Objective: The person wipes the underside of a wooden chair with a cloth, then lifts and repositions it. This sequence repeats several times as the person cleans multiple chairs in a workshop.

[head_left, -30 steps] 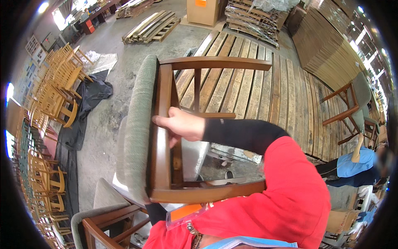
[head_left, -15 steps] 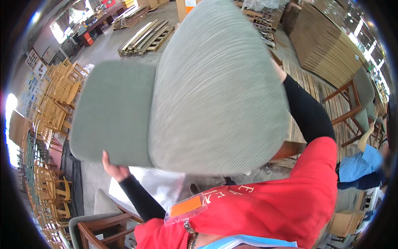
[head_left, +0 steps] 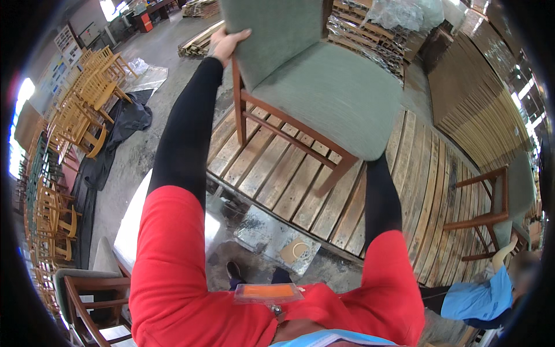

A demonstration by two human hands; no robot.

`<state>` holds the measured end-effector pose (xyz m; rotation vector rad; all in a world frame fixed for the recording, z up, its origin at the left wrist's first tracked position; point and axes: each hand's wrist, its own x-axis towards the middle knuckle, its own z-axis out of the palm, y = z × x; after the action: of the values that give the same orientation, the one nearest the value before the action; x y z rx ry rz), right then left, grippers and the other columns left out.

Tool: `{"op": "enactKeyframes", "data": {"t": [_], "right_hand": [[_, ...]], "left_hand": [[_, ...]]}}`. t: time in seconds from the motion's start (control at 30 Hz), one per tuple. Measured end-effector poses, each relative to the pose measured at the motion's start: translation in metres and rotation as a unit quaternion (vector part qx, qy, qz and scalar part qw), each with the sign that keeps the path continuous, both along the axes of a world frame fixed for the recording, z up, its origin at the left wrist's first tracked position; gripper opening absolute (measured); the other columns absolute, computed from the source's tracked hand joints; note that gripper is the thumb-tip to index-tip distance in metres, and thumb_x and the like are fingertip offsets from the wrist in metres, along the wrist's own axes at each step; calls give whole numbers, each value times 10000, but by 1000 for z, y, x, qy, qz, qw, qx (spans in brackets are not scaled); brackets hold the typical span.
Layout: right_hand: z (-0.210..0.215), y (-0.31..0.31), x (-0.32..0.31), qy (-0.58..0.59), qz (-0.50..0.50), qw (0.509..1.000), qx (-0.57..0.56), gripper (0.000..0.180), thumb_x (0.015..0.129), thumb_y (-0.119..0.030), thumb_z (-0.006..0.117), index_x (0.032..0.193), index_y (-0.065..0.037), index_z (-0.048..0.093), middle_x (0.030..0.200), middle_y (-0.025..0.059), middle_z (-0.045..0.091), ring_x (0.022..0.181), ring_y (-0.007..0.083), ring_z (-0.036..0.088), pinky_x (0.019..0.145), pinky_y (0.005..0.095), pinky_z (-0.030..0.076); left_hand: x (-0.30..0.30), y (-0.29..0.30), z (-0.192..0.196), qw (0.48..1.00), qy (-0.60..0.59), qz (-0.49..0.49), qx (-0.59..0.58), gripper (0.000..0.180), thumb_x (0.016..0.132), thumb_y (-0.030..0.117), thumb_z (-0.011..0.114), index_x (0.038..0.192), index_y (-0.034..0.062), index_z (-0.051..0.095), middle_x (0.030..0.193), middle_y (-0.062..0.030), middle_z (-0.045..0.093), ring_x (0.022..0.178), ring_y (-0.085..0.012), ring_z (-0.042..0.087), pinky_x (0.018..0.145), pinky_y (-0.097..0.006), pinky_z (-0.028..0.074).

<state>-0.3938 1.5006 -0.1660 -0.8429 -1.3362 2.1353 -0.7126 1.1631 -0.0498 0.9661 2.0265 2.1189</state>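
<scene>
A dining chair [head_left: 341,92] with a grey-green padded seat and back and a reddish-brown wooden frame stands upright in front of me, over the slatted wooden platform [head_left: 277,191]. I cannot tell whether all its legs touch the slats. My left hand [head_left: 229,44] grips the side edge of its backrest, with the fingers on the padded face. My right arm reaches up to the front of the seat. The seat hides my right hand, so its fingers do not show.
At the right, a similar chair [head_left: 491,196] lies tipped, with a person in blue [head_left: 480,292] beside it. Another chair [head_left: 95,289] stands at my lower left. Flat cardboard [head_left: 480,92] is stacked far right. Yellowish wooden chairs [head_left: 81,115] line the left.
The chair has been turned and lowered from close in front of me to upright over the platform. My left hand has moved from the seat's or back's lower edge up to the backrest's side.
</scene>
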Motion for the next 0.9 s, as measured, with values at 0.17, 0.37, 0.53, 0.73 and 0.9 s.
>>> {"op": "enactKeyframes", "data": {"t": [0.17, 0.37, 0.53, 0.73, 0.9], "right_hand": [[-39, 18, -31, 34, 5, 999, -15, 264, 982, -194, 524, 1192, -50, 592, 895, 47, 583, 710, 142, 578, 619, 317, 503], [-75, 43, -49, -3, 20, 1000, 16, 250, 974, -174, 513, 1181, -57, 590, 853, 35, 557, 676, 140, 547, 589, 314, 477], [-72, 70, -10, -13, -33, 995, 93, 241, 967, -156, 503, 1173, -63, 588, 818, 25, 536, 648, 139, 521, 565, 311, 456], [-136, -70, 20, -65, -179, 952, 238, 233, 959, -135, 492, 1162, -70, 586, 776, 13, 510, 615, 137, 489, 536, 308, 430], [-288, -310, 126, -230, -27, 971, 64, 229, 952, -118, 483, 1153, -77, 584, 741, 3, 489, 587, 135, 463, 512, 306, 408]], "left_hand": [[-37, 55, 15, 941, 204, 81, -257, 540, 915, 394, 655, 1252, -28, 633, 1124, -140, 718, 982, -218, 691, 869, -344, 547], [119, 52, -157, 959, 177, 91, -203, 497, 908, 447, 676, 1156, 17, 646, 1127, -157, 669, 1014, -340, 650, 895, -475, 537], [322, -140, -265, 885, -149, -370, -242, 282, 886, 291, 708, 988, 29, 695, 944, -117, 725, 900, -178, 681, 791, -354, 559], [552, -480, -249, 684, -564, 172, -429, 448, 900, 393, 567, 747, -10, 689, 636, -131, 654, 566, -221, 664, 520, -389, 546], [717, -665, -167, 386, -566, 646, -337, 566, 886, 487, 610, 1097, -33, 688, 1010, -223, 707, 881, -336, 696, 766, -487, 560]]}}
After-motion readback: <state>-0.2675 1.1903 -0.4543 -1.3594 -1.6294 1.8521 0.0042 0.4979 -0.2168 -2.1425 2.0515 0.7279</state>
